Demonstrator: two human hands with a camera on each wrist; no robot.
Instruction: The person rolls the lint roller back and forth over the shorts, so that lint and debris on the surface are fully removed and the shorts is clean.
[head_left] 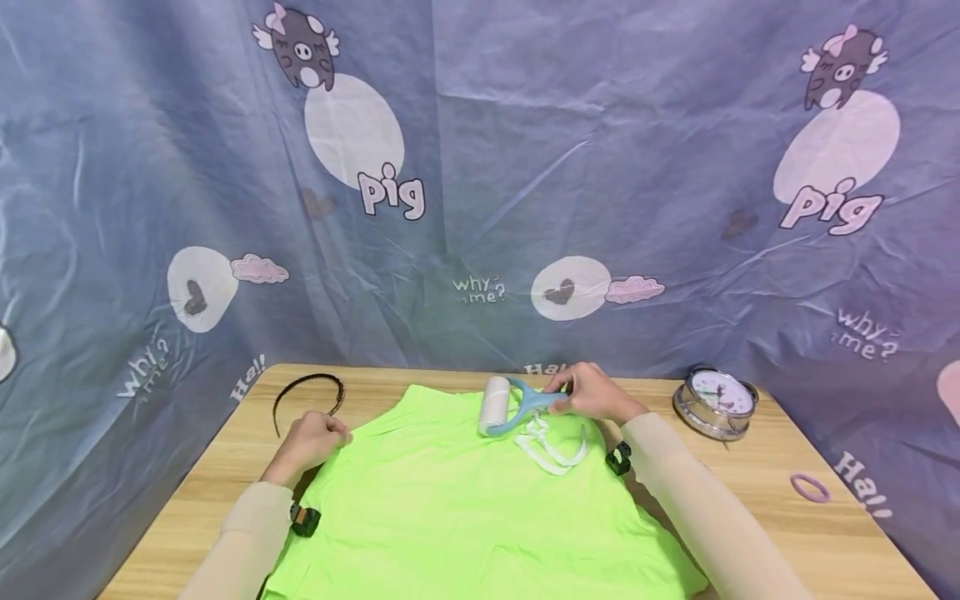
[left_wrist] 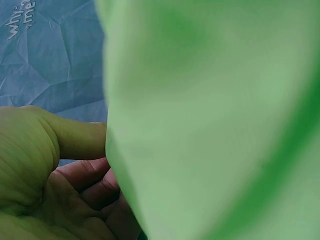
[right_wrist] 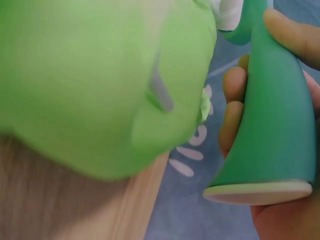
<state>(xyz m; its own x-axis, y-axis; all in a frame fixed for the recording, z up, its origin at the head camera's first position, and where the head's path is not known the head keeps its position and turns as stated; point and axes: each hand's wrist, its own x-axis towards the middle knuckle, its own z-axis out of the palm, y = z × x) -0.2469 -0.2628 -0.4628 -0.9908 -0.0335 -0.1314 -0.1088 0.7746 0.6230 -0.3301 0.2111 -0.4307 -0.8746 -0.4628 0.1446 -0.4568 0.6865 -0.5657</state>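
Observation:
A neon green garment (head_left: pixel 450 492) with a white tie (head_left: pixel 551 454) near its upper right lies spread over the table. My left hand (head_left: pixel 311 442) pinches its left edge; in the left wrist view the thumb (left_wrist: pixel 82 140) meets the cloth (left_wrist: pixel 200 120), which hides the fingertips. In my right hand (head_left: pixel 592 392) is a lint roller (head_left: pixel 528 402) with a blue handle, its white roll (head_left: pixel 494 404) over the garment's top part. The right wrist view shows fingers curled round the handle (right_wrist: pixel 272 115), which looks green there.
A black headband (head_left: pixel 307 377) lies at the table's back left, just beyond the left hand. To the right stand a round silver alarm clock (head_left: pixel 716 402) and a purple ring (head_left: pixel 810 488) on the wooden table (head_left: pixel 780 433). A printed blue curtain (head_left: pixel 480 208) hangs behind.

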